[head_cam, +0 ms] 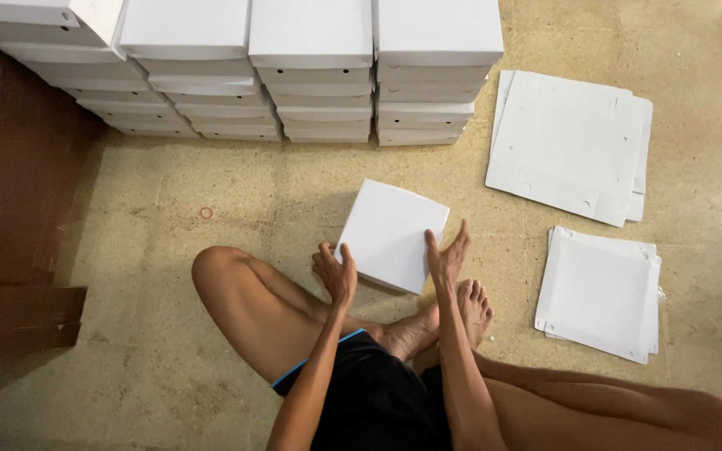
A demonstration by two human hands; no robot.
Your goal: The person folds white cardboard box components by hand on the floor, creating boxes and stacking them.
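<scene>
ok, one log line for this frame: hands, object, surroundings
left hand: grips box left edge | right hand: flat on right edge | white box: on floor | box stacks behind | flat blanks right

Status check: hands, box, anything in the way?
Both hands on the white box: left hand at its near corner, right hand flat against its side. Box on floor. Nothing blocking.

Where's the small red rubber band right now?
In the head view, the red rubber band lies on the floor left of centre, below the stacked white boxes and above the person's bent knee.
</scene>
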